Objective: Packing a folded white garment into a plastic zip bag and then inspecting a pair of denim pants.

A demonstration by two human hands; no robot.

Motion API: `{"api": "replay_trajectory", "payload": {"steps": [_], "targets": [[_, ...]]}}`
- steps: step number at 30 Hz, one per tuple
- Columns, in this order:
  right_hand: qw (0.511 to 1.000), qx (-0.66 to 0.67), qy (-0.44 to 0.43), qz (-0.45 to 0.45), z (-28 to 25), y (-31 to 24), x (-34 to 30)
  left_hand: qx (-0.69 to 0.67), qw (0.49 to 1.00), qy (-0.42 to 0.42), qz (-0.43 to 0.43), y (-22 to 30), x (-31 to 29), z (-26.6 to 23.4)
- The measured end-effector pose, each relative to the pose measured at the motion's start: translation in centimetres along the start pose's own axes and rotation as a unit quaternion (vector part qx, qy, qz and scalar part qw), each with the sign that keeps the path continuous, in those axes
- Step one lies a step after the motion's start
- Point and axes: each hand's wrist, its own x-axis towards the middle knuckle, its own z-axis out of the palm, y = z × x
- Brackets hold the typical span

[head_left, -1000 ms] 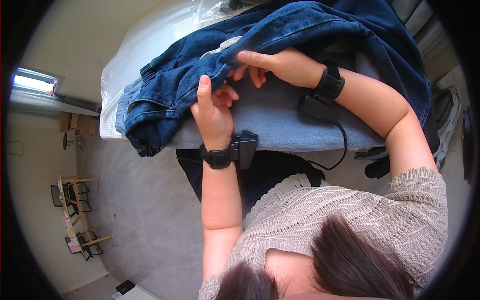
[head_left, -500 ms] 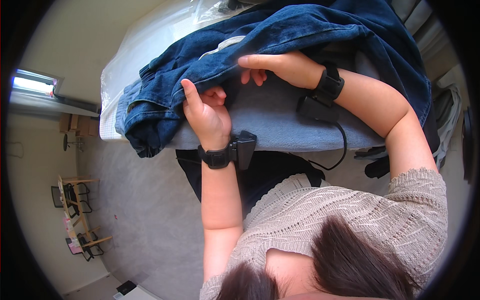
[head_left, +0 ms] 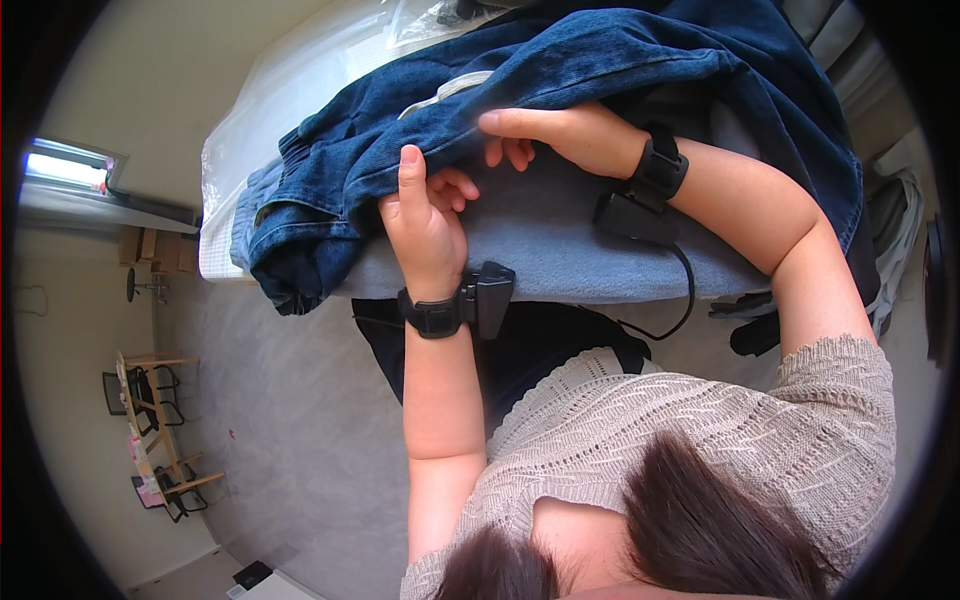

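A dark blue denim garment (head_left: 400,130) lies bunched on a padded board with a light blue cover (head_left: 580,240). It has a gathered edge at the left and a pale cord or strip (head_left: 445,94) showing in a fold. My right hand (head_left: 580,140) has its thumb on top of the near seam and its fingers below, with the denim pinched between them. Just left of it, my left hand (head_left: 425,220) is at the same near edge. Its thumb points up, apart from the loosely bent fingers, and I see nothing held in it.
Clear plastic sheeting (head_left: 290,80) covers the surface behind the garment. Black devices are strapped to both wrists; a black cable (head_left: 688,300) hangs from the right one. Pale cloth (head_left: 895,220) hangs at the right. A wooden table (head_left: 150,430) with chairs stands far left.
My left hand has shifted a little to the right along the near edge, its thumb coming off the denim and turning upright. The right hand has barely moved.
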Motion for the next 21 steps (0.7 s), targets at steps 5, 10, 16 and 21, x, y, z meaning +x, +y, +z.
{"api": "replay_trajectory", "payload": {"steps": [5, 10, 16, 21], "targets": [[1.000, -0.005, 0.007, -0.013, -0.2, -1.2, -0.5, -0.029, 1.000, -0.010, -0.006, 0.9, 0.2, 0.3], [0.983, 0.172, 0.056, -0.035, -1.3, -2.8, -1.2, -0.056, 0.998, 0.008, -0.032, 2.5, 1.1, 2.0], [0.971, 0.190, 0.142, 0.035, -4.1, -4.0, -3.2, -0.154, 0.981, 0.085, -0.082, 2.9, 2.5, 2.6], [0.984, 0.075, 0.157, 0.039, -4.4, -1.2, -5.0, -0.200, 0.970, 0.128, -0.055, 0.3, 2.9, 3.1]]}}
